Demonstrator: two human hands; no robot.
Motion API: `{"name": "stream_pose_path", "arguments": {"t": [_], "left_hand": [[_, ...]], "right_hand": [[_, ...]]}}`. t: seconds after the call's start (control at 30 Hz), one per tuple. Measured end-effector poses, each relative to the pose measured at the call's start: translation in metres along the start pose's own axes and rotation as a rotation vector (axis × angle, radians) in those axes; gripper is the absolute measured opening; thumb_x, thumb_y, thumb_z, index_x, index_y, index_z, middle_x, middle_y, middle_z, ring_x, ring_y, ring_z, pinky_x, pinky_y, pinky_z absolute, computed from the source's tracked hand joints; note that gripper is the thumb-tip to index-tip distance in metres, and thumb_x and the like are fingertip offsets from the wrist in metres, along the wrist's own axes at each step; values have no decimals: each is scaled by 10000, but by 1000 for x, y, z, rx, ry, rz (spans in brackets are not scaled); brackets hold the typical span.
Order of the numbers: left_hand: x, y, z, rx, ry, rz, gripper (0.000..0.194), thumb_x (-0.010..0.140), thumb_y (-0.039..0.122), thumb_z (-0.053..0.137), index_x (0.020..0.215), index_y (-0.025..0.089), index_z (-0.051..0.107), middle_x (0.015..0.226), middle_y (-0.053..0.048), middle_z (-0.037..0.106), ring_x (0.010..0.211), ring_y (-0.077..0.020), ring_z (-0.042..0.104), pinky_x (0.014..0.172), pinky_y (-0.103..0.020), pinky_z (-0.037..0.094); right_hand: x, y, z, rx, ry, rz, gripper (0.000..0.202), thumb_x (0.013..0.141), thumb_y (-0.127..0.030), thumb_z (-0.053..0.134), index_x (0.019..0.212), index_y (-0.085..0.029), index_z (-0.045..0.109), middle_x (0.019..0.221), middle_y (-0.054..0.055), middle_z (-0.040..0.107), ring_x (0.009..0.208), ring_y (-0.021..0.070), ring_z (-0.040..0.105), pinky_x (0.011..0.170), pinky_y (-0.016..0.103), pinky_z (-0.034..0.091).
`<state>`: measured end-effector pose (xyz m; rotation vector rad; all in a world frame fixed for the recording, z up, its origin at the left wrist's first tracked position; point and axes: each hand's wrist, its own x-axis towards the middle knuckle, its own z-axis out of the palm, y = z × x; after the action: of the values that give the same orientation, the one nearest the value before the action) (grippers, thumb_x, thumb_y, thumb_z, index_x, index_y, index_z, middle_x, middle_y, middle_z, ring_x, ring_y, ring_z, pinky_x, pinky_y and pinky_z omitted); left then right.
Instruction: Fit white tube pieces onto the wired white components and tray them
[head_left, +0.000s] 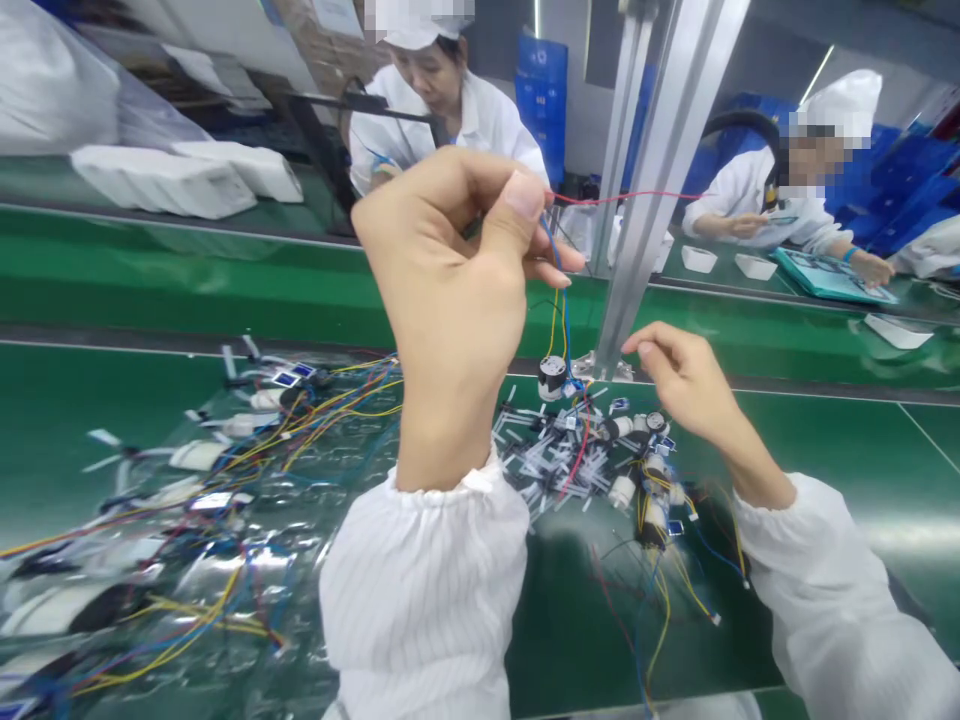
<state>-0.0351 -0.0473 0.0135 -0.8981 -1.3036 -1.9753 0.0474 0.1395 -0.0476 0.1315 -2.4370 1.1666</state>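
Note:
Raised in the middle of the view, my left hand pinches a bundle of thin wires between thumb and forefinger. A red wire stretches out to the right from the fingertips. Blue and yellow wires hang down from the pinch to a small black and white motor, which dangles above a pile of white strips with black parts. Lower on the right, my right hand is in the air beside the metal post, its thumb and forefinger close together; whether something thin is between them is too small to tell.
Motors with coloured wires lie in a row on clear plastic at the left. More wired motors lie right of the pile. A metal post rises behind the green table. Two people in white sit across, near white trays.

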Motion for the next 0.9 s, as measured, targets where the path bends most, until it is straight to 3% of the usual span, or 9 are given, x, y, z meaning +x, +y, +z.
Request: {"name": "stream_pose_path", "arguments": {"t": [0.1,0.2,0.3,0.4,0.5,0.6,0.77,0.9], "left_hand": [[-1,2,1,-23,-43,37,185,958,114,690,781,168,698,617,39,610,534,-155,709,408,-242,512],[-1,4,4,-39,-62,29,206,985,68,615,811,155,684,655,36,607,572,-150,719,413,-244,500],[-2,4,7,-34,-44,38,212,974,54,618,801,152,693,635,51,598,528,-132,692,398,-240,507],[-1,2,5,-29,-29,66,245,965,24,604,782,163,688,623,65,581,532,-113,691,400,-206,494],[2,0,-1,24,-16,79,219,977,74,625,792,172,690,642,59,587,589,-125,726,422,-190,493],[6,0,-8,119,-12,70,192,973,139,666,788,177,699,641,44,606,607,-136,730,449,-209,506],[8,-2,-11,198,-30,65,192,888,50,686,742,172,711,628,31,636,569,-116,655,498,-239,500],[7,-5,-9,251,-126,17,201,858,52,691,705,181,715,634,25,652,572,-121,649,514,-248,496]], "right_hand": [[-1,-6,10,-82,-164,-28,241,980,-338,611,953,-144,750,644,-24,546,593,115,440,606,285,332],[2,-6,15,17,-314,-16,321,1001,-424,597,982,-145,753,722,-3,615,629,117,458,612,282,332],[5,-4,17,90,-351,27,295,993,-400,605,905,-146,728,694,-19,581,605,107,423,587,280,309],[6,-4,10,26,-302,37,259,976,-364,632,844,-152,700,643,-35,541,586,104,406,580,279,302],[5,-9,-4,-58,-207,-1,235,978,-335,632,824,-164,677,660,-21,576,600,112,445,578,274,317],[1,-14,-24,-50,-69,-38,256,991,-387,648,831,-187,648,621,-35,523,555,107,423,526,265,297],[-5,-19,-57,92,307,-108,318,965,-483,718,837,-216,601,545,-88,334,418,75,294,391,240,201],[-6,-26,-75,83,665,-338,371,935,-466,766,755,-211,565,554,-84,337,380,46,278,341,210,189]]}}
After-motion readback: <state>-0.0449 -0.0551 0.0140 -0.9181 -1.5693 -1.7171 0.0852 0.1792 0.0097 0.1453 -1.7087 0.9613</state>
